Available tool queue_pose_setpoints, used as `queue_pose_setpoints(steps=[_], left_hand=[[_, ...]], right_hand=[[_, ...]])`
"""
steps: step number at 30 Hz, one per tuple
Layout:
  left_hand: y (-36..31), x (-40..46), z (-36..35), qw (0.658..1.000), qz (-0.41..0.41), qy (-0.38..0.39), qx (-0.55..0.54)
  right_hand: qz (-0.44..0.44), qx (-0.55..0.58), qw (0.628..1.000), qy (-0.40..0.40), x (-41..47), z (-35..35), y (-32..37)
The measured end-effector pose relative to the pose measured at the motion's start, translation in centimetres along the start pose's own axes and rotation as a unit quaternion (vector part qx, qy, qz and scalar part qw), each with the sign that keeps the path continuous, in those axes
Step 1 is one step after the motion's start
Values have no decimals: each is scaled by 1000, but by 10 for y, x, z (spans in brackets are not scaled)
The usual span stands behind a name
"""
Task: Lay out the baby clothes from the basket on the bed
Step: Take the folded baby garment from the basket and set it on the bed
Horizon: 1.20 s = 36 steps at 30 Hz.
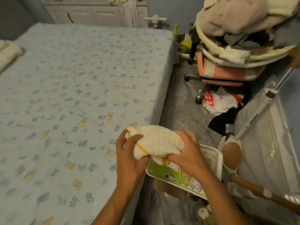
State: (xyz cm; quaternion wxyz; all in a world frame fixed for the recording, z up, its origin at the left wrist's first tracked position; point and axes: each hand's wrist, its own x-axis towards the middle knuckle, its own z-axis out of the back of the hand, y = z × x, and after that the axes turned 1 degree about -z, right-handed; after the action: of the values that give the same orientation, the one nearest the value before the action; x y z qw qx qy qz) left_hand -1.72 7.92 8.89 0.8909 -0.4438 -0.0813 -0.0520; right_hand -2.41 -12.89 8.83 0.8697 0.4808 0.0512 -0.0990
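Observation:
A cream baby garment with yellow trim [155, 140] is bunched between both my hands, held over the bed's right edge and above the basket. My left hand [128, 153] grips its left end and my right hand [190, 150] grips its right end. Below them stands a white perforated basket [209, 153] on the floor beside the bed, holding a green garment [162, 171] and other small clothes, partly hidden by my right arm. The bed [78, 98] carries a pale blue sheet printed with flowers and yellow bears.
A folded cream towel [8, 52] lies at the bed's left edge. A loaded baby bouncer [243, 34], a pink seat, a plastic bag [220, 101], dark cloth and a stroller frame [259, 114] crowd the grey floor to the right. A cabinet stands behind the bed.

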Motion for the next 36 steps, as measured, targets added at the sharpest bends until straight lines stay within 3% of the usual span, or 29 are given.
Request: queue_pose_setpoints(steps=[7, 13, 24, 29, 36], left_hand=[[32, -1, 136, 997, 65, -50, 6], [103, -34, 272, 992, 93, -83, 37], [261, -64, 498, 997, 63, -34, 17], [315, -47, 542, 998, 39, 6, 38], [368, -8, 532, 996, 24, 69, 41]], right_hand=[[68, 25, 997, 40, -15, -82, 113], [115, 8, 991, 74, -50, -192, 206], [75, 0, 996, 57, -130, -411, 346], [47, 7, 998, 32, -134, -472, 371], [-5, 10, 1000, 2, -101, -512, 360]])
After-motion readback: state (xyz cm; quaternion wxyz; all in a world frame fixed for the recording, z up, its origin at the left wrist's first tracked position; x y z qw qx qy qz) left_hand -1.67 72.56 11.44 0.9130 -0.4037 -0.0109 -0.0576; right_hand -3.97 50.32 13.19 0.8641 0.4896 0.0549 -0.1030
